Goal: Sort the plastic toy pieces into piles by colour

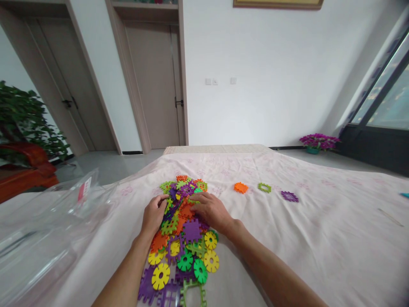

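A heap of plastic building pieces lies on the cloth-covered table, with purple square plates [191,230], orange square plates [159,242], green window frames [169,225] and slotted yellow discs [160,276]. Slotted green discs [200,270] lie near its front. My left hand [152,216] rests against the heap's left side, thumb and forefinger apart. From the right, my right hand [212,212] reaches over the heap, its fingers extended onto pieces near an orange plate [186,209]. Neither hand visibly holds a piece; some fingertips are hidden among the pieces.
Right of the heap lie a single orange piece [240,187], a green frame [264,187] and a purple frame [289,196] in a row. Clear plastic packaging [41,251] covers the table's left side. A thin stick-like object [390,217] lies far right on the tablecloth [319,256].
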`<state>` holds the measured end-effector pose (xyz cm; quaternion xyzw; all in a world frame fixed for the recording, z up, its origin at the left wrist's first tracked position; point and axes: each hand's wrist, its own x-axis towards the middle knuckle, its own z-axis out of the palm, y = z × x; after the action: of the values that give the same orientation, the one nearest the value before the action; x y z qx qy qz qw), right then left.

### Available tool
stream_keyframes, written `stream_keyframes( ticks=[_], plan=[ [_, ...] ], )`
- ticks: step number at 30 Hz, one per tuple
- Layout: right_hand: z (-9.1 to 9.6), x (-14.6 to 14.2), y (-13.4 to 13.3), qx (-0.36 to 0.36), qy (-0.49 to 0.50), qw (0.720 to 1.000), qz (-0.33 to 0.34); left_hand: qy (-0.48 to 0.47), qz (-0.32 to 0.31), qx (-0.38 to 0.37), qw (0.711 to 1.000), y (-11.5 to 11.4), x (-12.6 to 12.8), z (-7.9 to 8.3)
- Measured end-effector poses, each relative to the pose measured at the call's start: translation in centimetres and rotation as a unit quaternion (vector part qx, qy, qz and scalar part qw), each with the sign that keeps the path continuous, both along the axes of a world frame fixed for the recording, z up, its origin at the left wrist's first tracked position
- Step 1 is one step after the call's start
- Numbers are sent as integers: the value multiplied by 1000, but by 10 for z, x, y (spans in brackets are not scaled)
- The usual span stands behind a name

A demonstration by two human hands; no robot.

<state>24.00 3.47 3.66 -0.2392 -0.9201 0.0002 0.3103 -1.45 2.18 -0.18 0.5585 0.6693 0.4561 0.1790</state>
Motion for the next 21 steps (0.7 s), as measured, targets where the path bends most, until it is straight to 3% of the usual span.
stream_keyframes(
  ticks=[5, 9, 13, 16, 21],
  plan=[
    [4, 8, -2, -10, 41, 999, -2, 6, -8, 0, 1000, 2, -2, -2],
    [0, 30, 10, -33, 107, 993, -45, 15, -8, 4, 1000, 0, -2, -1],
    [-14, 72, 37, -47, 174, 968, -177, 19, -1, 7, 1000, 0, -1, -1],
    [-24, 106, 53, -38, 195, 928, -315, 18, -2, 10, 1000, 1, -2, -2],
    [-35, 140, 61, -64, 146, 876, -456, 19, 4, 11, 1000, 2, -2, -4]
  ],
)
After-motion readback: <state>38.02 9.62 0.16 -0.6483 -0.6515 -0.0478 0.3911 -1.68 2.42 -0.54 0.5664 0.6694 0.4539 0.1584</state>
